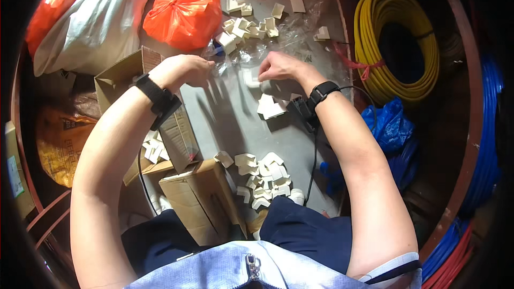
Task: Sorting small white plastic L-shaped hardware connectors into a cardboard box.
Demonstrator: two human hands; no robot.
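My left hand is over the grey floor beside the upright flap of an open cardboard box. Its fingers are bent, near the edge of a clear plastic bag; whether they pinch the film is unclear. My right hand has curled fingers, and its fingertips meet the edge of a blurred white plastic trunking fitting. I cannot tell whether it is gripped. Just below lie more white fittings. Beyond the bag is a loose heap of cream trunking fittings.
Another fitting pile lies by my feet, beside a closed carton. An orange plastic bag and a white sack stand at upper left. At right are a yellow cable coil and a blue plastic bag.
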